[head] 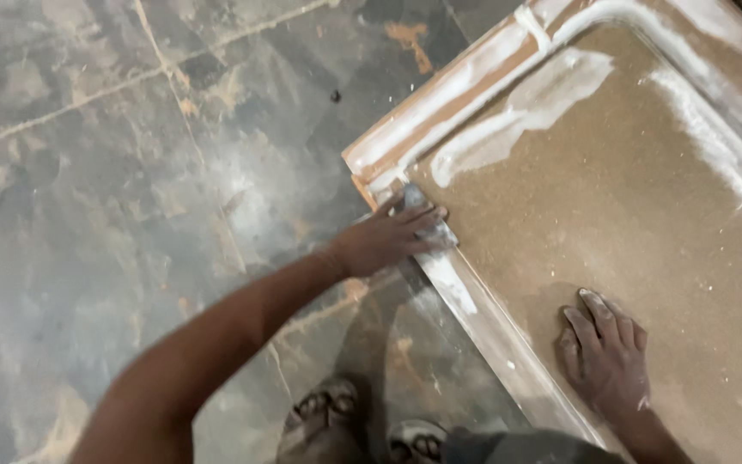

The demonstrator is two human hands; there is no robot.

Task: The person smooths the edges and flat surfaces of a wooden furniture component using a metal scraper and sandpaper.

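A large brown wooden panel [611, 198] with a raised frame lies flat, smeared with white putty along its edges. My left hand [388, 236] presses a small grey scraper or sanding pad [427, 215] against the frame near the panel's near-left corner. My right hand [603, 352] rests flat, fingers spread, on the brown surface close to the lower frame edge, dusted with white powder and holding nothing.
The dark stone floor [113, 172] with pale cracks and dust patches spreads to the left. My feet in sandals [362, 425] stand beside the panel's lower edge. White putty streaks [517, 103] run over the panel's top part.
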